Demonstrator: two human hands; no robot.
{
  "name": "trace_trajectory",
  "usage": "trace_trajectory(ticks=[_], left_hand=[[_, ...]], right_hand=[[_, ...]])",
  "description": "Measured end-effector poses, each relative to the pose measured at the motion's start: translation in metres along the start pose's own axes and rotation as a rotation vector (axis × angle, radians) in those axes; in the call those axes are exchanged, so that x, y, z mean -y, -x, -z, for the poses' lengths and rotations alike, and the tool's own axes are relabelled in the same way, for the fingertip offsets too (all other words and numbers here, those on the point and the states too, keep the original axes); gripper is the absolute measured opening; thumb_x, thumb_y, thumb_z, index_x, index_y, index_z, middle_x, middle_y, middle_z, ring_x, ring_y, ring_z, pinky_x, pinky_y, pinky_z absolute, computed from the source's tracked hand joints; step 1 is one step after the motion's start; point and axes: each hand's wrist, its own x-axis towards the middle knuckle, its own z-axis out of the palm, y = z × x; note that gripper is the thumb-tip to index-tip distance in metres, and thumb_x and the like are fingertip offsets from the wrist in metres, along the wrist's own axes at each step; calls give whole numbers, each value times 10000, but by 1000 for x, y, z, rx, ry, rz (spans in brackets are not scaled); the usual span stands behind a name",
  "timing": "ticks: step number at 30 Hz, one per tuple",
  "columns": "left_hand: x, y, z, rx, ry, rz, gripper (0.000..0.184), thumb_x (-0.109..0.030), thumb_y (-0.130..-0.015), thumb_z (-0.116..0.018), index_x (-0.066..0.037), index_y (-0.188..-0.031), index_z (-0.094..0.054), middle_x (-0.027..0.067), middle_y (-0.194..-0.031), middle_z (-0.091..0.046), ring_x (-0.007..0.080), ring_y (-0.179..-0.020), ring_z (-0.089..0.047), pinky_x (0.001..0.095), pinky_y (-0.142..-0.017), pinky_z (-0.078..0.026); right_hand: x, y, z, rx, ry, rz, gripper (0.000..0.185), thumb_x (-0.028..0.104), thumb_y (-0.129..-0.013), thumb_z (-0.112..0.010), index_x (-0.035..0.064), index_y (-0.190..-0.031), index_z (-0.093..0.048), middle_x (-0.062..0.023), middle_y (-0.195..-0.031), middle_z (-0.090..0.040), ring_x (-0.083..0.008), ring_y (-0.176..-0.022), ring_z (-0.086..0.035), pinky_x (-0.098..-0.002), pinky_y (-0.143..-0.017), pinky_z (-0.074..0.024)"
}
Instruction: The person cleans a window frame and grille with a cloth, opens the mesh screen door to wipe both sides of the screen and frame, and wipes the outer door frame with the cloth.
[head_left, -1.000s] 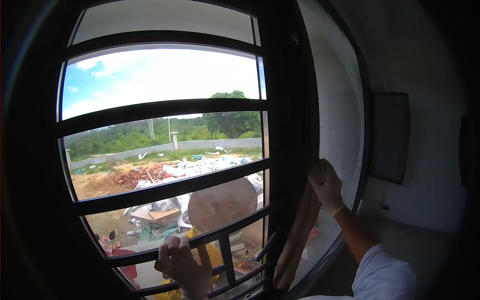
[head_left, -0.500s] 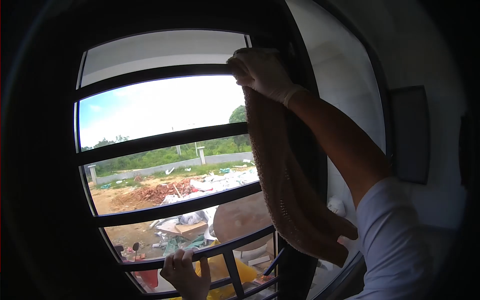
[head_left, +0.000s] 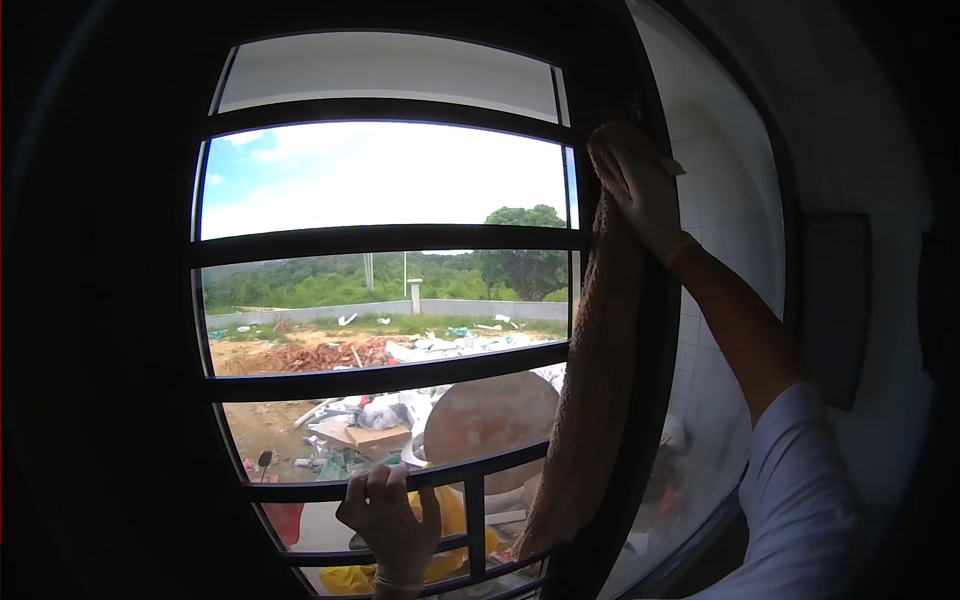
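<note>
My right hand (head_left: 648, 200), in a thin pale glove, is raised at the right side of a dark-framed window. Its fingers press a bunched brown towel (head_left: 590, 410) against the upright frame (head_left: 640, 400). The rest of the towel hangs long and narrow down the frame, its lower end near the low railing. At the bottom, my left hand (head_left: 392, 520), also gloved at the wrist, curls its fingers over the top rail (head_left: 300, 492) of that railing. Part of the right palm is out of sight.
Dark horizontal bars (head_left: 390, 240) cross the window. Outside lie a brick heap (head_left: 330, 356), white debris, a round brown board (head_left: 490, 420) and yellow material (head_left: 452, 515). To the right is a glass pane (head_left: 700, 300) before a tiled wall.
My right hand has moved lower and rightward along the frame with the towel, which now hangs straighter instead of swinging right. The view has shifted; my left hand keeps hold of the rail.
</note>
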Motion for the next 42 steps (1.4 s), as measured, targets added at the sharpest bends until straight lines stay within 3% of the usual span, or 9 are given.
trace_trajectory(ticks=[3, 8, 19, 24, 29, 30, 33, 37, 42], left_hand=[[-1, 1, -5, -2, -27, 18, 320, -235, -727, -610, -126, -1002, -488, 56, -1052, -488, 239, -1103, -376, 405, -871, -256], [2, -1, -7, -37, -83, -2, 323, -270, -732, -585, -139, -1009, -485, 41, -1020, -488, 210, -1073, -408, 400, -858, -264], [-1, -3, -1, 26, -90, 10, 319, -269, -749, -584, -129, -1015, -478, 46, -1032, -482, 225, -1094, -400, 415, -885, -263], [-3, -3, -1, 33, -81, 26, 308, -208, -736, -588, -98, -1007, -491, 80, -1063, -495, 255, -1127, -374, 410, -919, -252], [0, 0, -6, 16, -72, 14, 294, -212, -741, -579, -100, -997, -488, 84, -1062, -494, 256, -1127, -377, 411, -915, -251], [0, 0, -6, 17, -66, 17, 294, -214, -742, -578, -101, -998, -488, 84, -1064, -493, 255, -1130, -373, 410, -914, -248], [1, -1, -7, 5, -66, 38, 301, -213, -739, -574, -104, -1005, -485, 87, -1071, -489, 253, -1149, -345, 408, -914, -237], [1, 1, -9, 14, -116, 7, 319, -241, -743, -574, -121, -1021, -476, 67, -1068, -479, 238, -1130, -364, 418, -890, -243], [3, -2, -10, -1, -128, -21, 327, -259, -742, -575, -126, -1024, -477, 60, -1057, -476, 232, -1104, -391, 422, -866, -253]], right_hand=[[20, 3, 6, 110, 113, 382, 405, 130, -806, -650, 16, -1178, -536, -146, -1157, -574, -295, -1135, -532, -385, -950, -455], [27, -13, 1, 128, 341, 375, 474, 316, -833, -634, 100, -1242, -531, -96, -1168, -557, -248, -1049, -547, -378, -906, -468], [35, 4, -12, 202, 391, 93, 534, 302, -848, -617, 30, -1286, -478, -154, -1264, -489, -289, -1201, -437, -387, -1003, -383], [27, 34, -2, 260, 298, 142, 540, 319, -847, -625, 47, -1290, -478, -192, -1173, -546, -322, -1107, -520, -411, -956, -421], [39, 107, 7, 254, 6, -199, 415, 153, -842, -635, 33, -1228, -539, -169, -1139, -563, -304, -1024, -569, -366, -897, -464], [55, 114, 10, 30, 249, 95, 411, 92, -839, -626, 50, -1238, -535, -158, -1165, -555, -296, -1049, -565, -358, -910, -467], [84, 119, 15, 264, -52, 35, 403, 99, -853, -599, 62, -1250, -537, -130, -1222, -541, -283, -1137, -515, -388, -997, -403], [78, 117, 8, 313, 340, 103, 450, 176, -880, -543, 99, -1318, -471, -105, -1261, -515, -228, -1135, -513, -336, -986, -394], [80, 126, 27, 351, 159, 200, 323, 97, -835, -560, 88, -1157, -593, -65, -1110, -593, -206, -1053, -561, -355, -940, -433]])
